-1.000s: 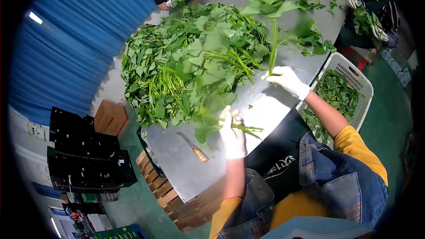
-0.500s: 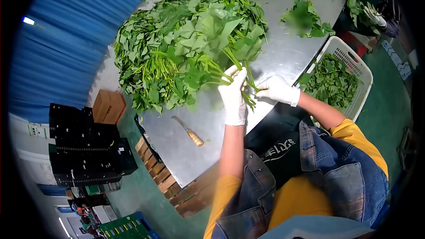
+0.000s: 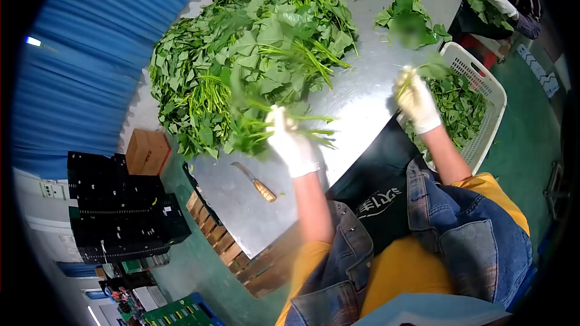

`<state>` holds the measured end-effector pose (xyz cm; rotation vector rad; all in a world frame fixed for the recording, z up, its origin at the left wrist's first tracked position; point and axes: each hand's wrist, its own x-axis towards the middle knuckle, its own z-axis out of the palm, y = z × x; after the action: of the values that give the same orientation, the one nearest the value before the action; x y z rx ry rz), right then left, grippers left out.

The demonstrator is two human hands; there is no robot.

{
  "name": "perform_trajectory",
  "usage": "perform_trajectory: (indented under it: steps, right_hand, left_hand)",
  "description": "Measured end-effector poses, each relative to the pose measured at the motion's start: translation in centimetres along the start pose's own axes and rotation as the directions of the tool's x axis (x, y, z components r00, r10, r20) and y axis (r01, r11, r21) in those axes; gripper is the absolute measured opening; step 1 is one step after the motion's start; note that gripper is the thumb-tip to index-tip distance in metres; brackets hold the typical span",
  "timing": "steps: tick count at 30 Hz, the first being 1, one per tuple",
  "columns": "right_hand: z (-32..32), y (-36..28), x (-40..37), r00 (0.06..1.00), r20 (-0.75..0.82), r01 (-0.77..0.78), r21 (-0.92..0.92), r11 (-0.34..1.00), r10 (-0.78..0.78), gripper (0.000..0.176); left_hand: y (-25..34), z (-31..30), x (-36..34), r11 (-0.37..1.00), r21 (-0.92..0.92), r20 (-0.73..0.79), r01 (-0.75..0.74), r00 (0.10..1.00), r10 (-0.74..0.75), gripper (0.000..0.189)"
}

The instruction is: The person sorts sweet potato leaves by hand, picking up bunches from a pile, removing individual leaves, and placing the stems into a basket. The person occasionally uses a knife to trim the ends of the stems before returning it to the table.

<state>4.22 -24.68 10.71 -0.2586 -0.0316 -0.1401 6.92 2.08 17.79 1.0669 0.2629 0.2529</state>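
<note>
Right hand (image 3: 417, 101) moved away; stems (image 3: 315, 118) in left hand (image 3: 291, 143).

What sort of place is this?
Probably a produce sorting or packing room: a big heap of leafy greens on a metal table, a leaf-filled white crate, and stacked black crates.

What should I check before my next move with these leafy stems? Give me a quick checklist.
1. Left hand holding leafy stems: ok, the stem ends stick out past it.
2. Right hand firm on the leafy sprig: cannot tell, motion blur.
3. Curved knife clear of both hands: ok, it lies on the metal table.
4. White perforated crate close by: ok, it stands beside the table, near the right hand.
5. Room left in the crate: cannot tell, the right arm hides part of it.
</note>
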Motion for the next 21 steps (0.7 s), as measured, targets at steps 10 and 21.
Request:
perform_trajectory:
  steps: [10,21]
  right_hand:
    - [-0.3,2.8,11.2,0.991,-0.085,-0.108,-0.966,0.236,0.103,0.048]
    - [5.0,3.6,13.8,0.971,0.134,0.136,-0.991,0.002,0.197,0.021]
  left_hand:
    - [-1.6,-2.7,0.6,0.948,-0.190,0.214,0.255,0.953,-0.214,0.026]
    - [1.4,-3.3,-1.4,0.904,-0.424,0.212,0.065,0.977,0.029,0.029]
